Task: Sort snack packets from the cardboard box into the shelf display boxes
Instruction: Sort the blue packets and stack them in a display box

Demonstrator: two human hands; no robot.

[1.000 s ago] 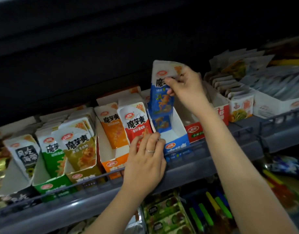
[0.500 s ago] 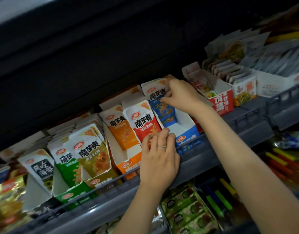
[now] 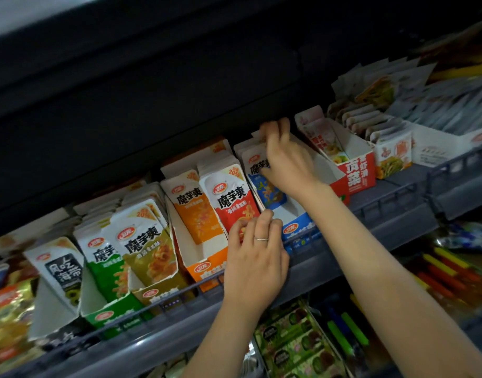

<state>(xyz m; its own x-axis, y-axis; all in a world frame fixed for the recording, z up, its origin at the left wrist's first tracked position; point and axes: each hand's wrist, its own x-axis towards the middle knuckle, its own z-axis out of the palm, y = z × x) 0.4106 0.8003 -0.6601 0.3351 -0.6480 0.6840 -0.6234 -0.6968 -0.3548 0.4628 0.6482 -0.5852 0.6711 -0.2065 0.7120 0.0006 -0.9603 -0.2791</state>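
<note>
Dim store shelving ran behind a grey wire rail (image 3: 384,203), where a blue display box (image 3: 297,227) sat. Inside it, toward its back, stood the blue packet (image 3: 270,189), upright and leaning slightly. The right hand (image 3: 286,162) reached over the box, its fingers bent on the packet's top edge; blur hid whether they pinched it. Just left of the box's front corner, the left hand (image 3: 257,257) held the lower front of a red packet (image 3: 231,200) with curled fingers. The packet looked light, thin and floppy, with slick film. It was probably best pinched at the flat sealed top rather than the soft middle.
</note>
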